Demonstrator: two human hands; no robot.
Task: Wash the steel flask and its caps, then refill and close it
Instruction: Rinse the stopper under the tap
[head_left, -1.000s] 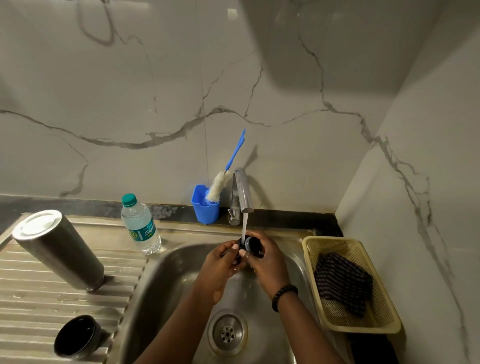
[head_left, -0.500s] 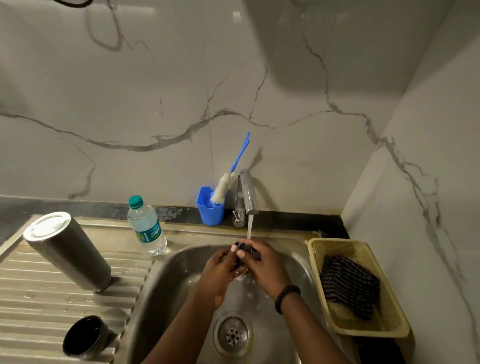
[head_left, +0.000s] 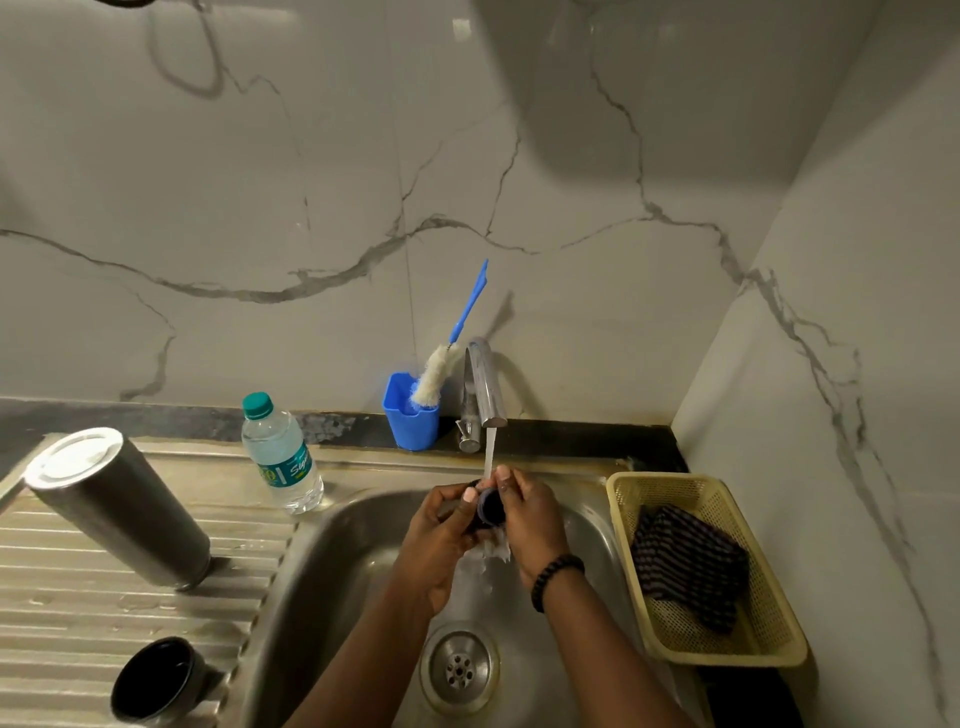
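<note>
Over the steel sink (head_left: 332, 551), my left hand (head_left: 441, 540) and my right hand (head_left: 535, 525) both grip a small dark inner cap (head_left: 490, 506) under the stream running from the tap (head_left: 485, 384). Water splashes off below the cap. The steel flask (head_left: 119, 506) stands upside down and tilted on the ribbed drainboard at the left. Its dark outer cup cap (head_left: 156, 680) sits open side up near the drainboard's front edge.
A plastic water bottle (head_left: 283, 457) with a green cap stands behind the sink's left rim. A blue holder (head_left: 410, 415) with a bottle brush (head_left: 441, 369) is beside the tap. A yellow basket (head_left: 779, 623) holding a dark striped cloth (head_left: 685, 561) sits at the right. The drain (head_left: 460, 667) lies below my arms.
The cap has been turned between my hands under the running water, and both hands stay at the tap. The view has tilted slightly down.
</note>
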